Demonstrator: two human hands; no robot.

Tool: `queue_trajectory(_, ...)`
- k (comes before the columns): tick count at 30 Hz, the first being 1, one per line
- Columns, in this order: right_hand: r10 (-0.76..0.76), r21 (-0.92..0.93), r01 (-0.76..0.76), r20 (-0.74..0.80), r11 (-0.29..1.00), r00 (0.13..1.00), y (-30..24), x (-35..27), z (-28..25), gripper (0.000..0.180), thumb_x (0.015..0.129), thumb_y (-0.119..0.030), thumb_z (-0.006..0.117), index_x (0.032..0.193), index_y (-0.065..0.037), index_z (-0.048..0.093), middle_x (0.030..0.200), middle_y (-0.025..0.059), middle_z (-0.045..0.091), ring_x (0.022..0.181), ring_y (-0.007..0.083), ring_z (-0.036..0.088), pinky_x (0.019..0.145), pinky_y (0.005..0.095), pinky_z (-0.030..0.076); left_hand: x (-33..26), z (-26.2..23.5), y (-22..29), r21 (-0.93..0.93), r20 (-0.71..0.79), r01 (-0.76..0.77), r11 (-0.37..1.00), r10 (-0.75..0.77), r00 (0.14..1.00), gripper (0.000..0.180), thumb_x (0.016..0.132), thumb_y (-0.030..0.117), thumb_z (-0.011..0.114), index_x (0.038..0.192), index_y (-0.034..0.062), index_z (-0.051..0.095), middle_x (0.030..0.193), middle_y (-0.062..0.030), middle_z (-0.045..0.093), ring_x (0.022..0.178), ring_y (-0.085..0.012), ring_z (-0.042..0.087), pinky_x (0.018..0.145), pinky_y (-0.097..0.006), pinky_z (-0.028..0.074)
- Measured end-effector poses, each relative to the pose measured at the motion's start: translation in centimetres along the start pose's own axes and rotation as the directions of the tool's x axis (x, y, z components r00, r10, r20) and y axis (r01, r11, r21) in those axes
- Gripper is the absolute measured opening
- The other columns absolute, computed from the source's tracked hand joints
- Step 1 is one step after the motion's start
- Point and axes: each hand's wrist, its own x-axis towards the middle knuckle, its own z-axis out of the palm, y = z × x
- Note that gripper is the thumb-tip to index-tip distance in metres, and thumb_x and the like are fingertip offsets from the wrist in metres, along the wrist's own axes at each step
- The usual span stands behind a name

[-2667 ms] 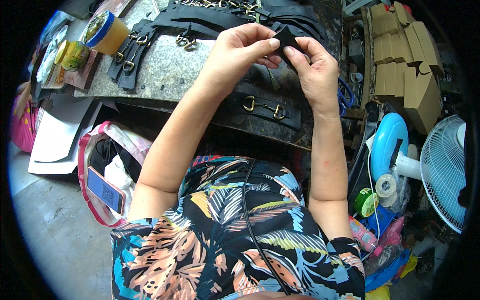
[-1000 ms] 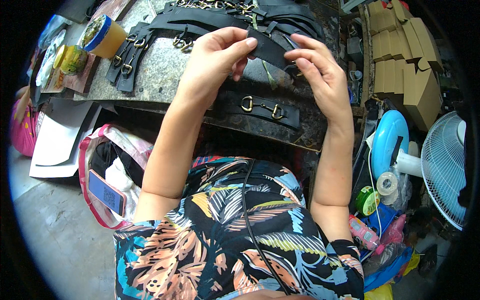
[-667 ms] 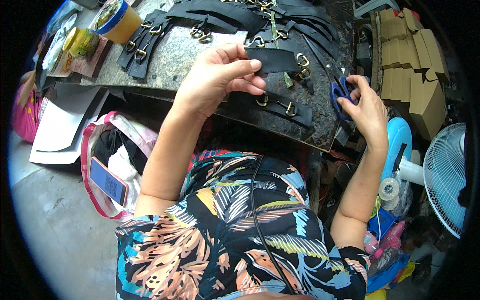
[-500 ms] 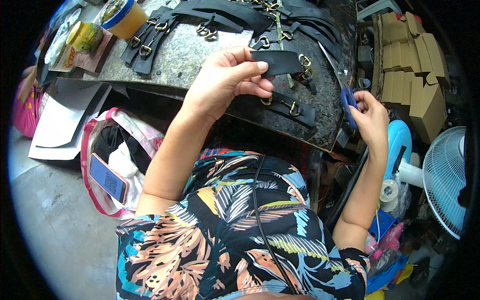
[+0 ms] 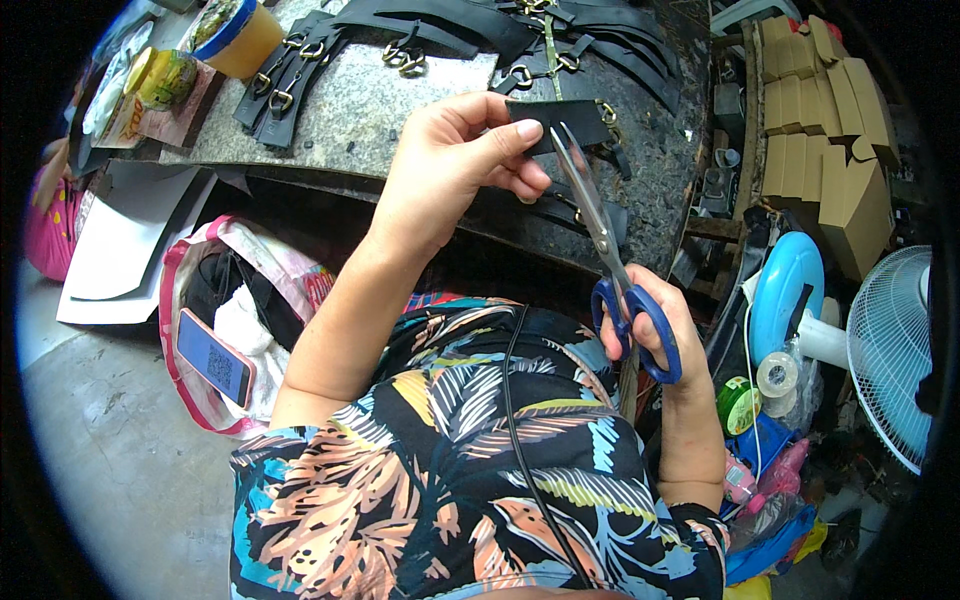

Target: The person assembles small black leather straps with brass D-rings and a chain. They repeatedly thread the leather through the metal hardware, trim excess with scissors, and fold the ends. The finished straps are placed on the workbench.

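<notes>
My left hand (image 5: 465, 150) pinches a black leather strap (image 5: 575, 122) between thumb and fingers, above the front of the worktable. Brass-coloured rings (image 5: 608, 114) hang at the strap's right end. In my right hand (image 5: 665, 320) is a pair of scissors (image 5: 600, 230) with blue handles, my fingers through the loops. Its blades point up and to the left, slightly parted, with the tips at the strap's lower edge. Whether they touch it I cannot tell. Behind the blades, another strap with metal fittings lies partly hidden on the table.
Black straps with brass hardware (image 5: 430, 25) cover the back of the worktable (image 5: 350, 110). A tub (image 5: 240, 40) and a yellow-lidded jar (image 5: 165, 78) stand at left. Below is a bag with a phone (image 5: 213, 358). At right are cardboard boxes (image 5: 850, 200) and a fan (image 5: 890, 350).
My right hand has brought the scissors down and left, from beside the table's right edge to the strap, and now grips them by the loops. My left hand has stayed nearly in place.
</notes>
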Motion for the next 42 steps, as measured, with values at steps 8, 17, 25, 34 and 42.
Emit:
queue_trajectory(8,0.009,-0.084,-0.012,-0.037,0.996,0.999,-0.8,-0.2,-0.3,0.076,0.08,-0.069,0.077,0.103,0.0,0.057,0.069,0.001,0.059,0.058,0.007,0.057,0.052,0.0183,0.041,-0.2,0.2,0.2,0.103,-0.004,-0.022,0.994,0.023,1.0,0.024,0.096,0.012,0.071,0.114,-0.005,0.068,0.086,-0.0087,0.072,0.071,-0.0147,0.073,0.064,-0.025,0.062)
queue_trajectory(17,-0.064,0.145,0.058,0.035,0.988,0.997,0.1,-0.1,-0.4,0.054,0.087,-0.046,0.082,0.101,-0.001,0.057,0.075,-0.0004,0.059,0.058,0.0055,0.056,0.054,0.0194,0.042,0.2,-0.2,0.6,0.022,0.03,0.101,0.995,-0.101,0.994,0.017,0.098,0.012,0.068,0.095,-0.0048,0.069,0.08,-0.0122,0.072,0.069,-0.0162,0.073,0.064,-0.026,0.061)
queue_trajectory(25,-0.015,0.01,0.016,-0.069,1.0,0.998,0.2,-0.1,0.6,0.07,0.083,-0.064,0.077,0.1,0.0,0.055,0.07,0.0008,0.057,0.053,0.0067,0.055,0.049,0.0183,0.04,0.2,0.2,0.0,-0.091,0.053,0.077,0.993,-0.072,0.996,0.016,0.098,0.013,0.068,0.091,-0.002,0.067,0.077,-0.0119,0.071,0.069,-0.016,0.072,0.064,-0.026,0.061)
queue_trajectory(34,0.004,-0.052,-0.009,-0.108,0.999,0.994,0.4,-0.3,0.6,0.062,0.086,-0.056,0.078,0.1,0.0,0.056,0.071,0.0007,0.057,0.053,0.007,0.055,0.049,0.0187,0.039,-0.1,0.4,0.2,0.026,0.047,0.017,1.0,-0.018,0.999,0.018,0.097,0.014,0.071,0.089,-0.0022,0.068,0.076,-0.0105,0.071,0.067,-0.0144,0.071,0.064,-0.024,0.059)
queue_trajectory(42,0.007,-0.039,-0.011,-0.12,0.999,0.993,0.1,-0.1,-0.8,0.047,0.086,-0.041,0.082,0.095,-0.002,0.058,0.065,-0.0003,0.059,0.047,0.007,0.054,0.044,0.0195,0.038,0.1,0.3,0.0,0.099,0.019,-0.009,0.995,0.007,1.0,0.017,0.097,0.015,0.07,0.094,-0.0016,0.067,0.076,-0.0097,0.07,0.065,-0.0152,0.071,0.062,-0.025,0.06)
